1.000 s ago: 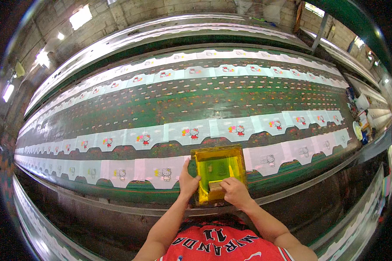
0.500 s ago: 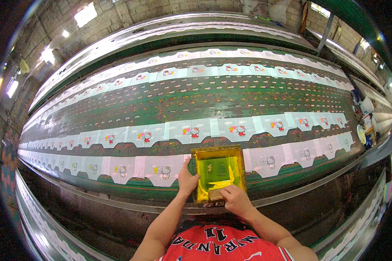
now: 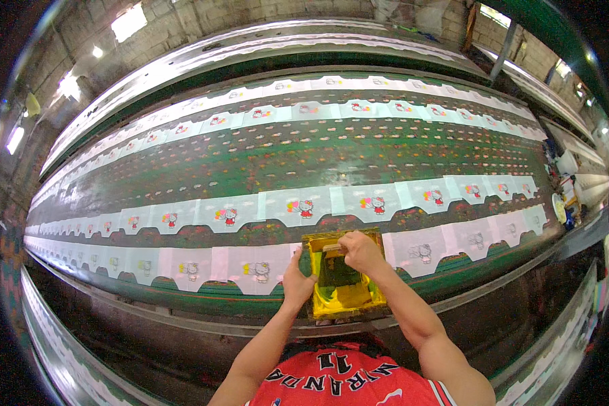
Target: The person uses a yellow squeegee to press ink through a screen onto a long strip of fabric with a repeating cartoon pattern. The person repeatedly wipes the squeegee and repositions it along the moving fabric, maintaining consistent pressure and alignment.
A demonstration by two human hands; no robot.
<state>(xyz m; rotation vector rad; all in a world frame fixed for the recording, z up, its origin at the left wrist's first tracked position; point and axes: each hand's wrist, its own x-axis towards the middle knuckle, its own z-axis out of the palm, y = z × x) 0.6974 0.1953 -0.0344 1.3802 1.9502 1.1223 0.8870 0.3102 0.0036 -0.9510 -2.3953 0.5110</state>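
Yellow is glowing along the inner walls of the printing frame that I am steadying at the near edge of a long green table, where it is sitting in line with the closest row of cloth, between one pale pink piece on its left and another on its right. My right hand, pinching a small wooden squeegee, is now working at the frame's far end; half a second ago it was bearing down at the near end. I am reading that shift as one sweep across the mesh, carrying colour away from my body. A darker, brownish patch is showing below the blade, perhaps only shadow. My left hand is grasping the frame's left side, thumb reaching over the rim; where its hidden fingertips are resting, I cannot tell. The squarish rim is looking stained and crusted, the squeegee flat and pale. Beyond, pale blue pieces, thin, matte and cut with scooped edges, are bearing bright cartoon figures, while the pink ones beside me are showing fainter, greyer outlines. Stray colour is speckling the dark tabletop.
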